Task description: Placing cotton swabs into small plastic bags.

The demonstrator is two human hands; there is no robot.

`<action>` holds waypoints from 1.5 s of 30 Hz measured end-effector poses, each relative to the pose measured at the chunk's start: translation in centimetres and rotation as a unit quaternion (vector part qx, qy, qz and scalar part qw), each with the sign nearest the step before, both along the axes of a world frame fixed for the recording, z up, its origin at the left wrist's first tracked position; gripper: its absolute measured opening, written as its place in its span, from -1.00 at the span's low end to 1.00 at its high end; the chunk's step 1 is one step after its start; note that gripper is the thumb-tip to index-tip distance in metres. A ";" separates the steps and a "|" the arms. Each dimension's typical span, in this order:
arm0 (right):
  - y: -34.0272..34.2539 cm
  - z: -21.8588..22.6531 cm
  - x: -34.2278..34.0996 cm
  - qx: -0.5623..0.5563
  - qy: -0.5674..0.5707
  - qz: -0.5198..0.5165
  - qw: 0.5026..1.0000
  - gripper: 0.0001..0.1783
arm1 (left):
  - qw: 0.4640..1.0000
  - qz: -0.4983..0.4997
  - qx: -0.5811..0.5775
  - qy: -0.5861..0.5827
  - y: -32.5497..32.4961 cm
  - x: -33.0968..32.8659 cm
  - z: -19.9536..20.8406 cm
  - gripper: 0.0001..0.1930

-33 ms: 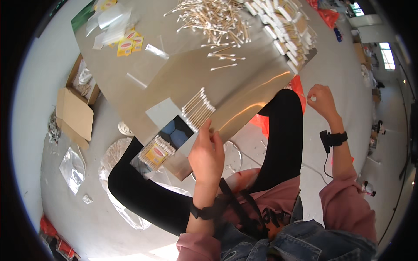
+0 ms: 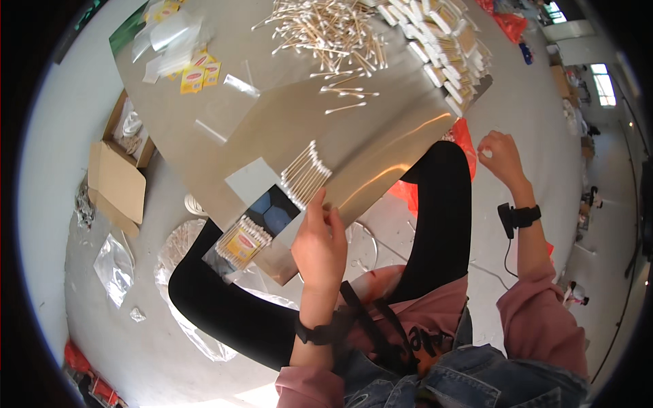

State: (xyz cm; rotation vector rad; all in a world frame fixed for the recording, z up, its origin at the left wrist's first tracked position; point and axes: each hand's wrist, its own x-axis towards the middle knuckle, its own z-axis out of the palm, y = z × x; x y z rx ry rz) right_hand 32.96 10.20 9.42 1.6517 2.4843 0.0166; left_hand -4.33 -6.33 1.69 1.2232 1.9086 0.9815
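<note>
On the metal tabletop, a slanting row of cotton swabs lies side by side. My left hand is at its near end, index finger and thumb stretched out and apart, the fingertip at or touching the lowest swab tips. To the left of that hand, a flat pack of cotton swabs with a yellow and red label lies at the table's near corner, by a dark patch with blue hexagons. Off the table's right side, my right hand is raised with curled fingers; a small whitish spot shows at them, too small to name.
A loose heap of swabs lies at the far side, beside stacked swab bundles. Yellow cards and clear plastic bags sit far left. An open cardboard box stands on the floor; a red bag hangs by my knee.
</note>
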 end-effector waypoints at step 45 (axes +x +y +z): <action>-0.8 -8.5 -29.7 -0.198 0.648 0.039 0.734 -0.68 | 0.879 0.301 0.241 -0.279 3.2 0.5 -1.0 -0.41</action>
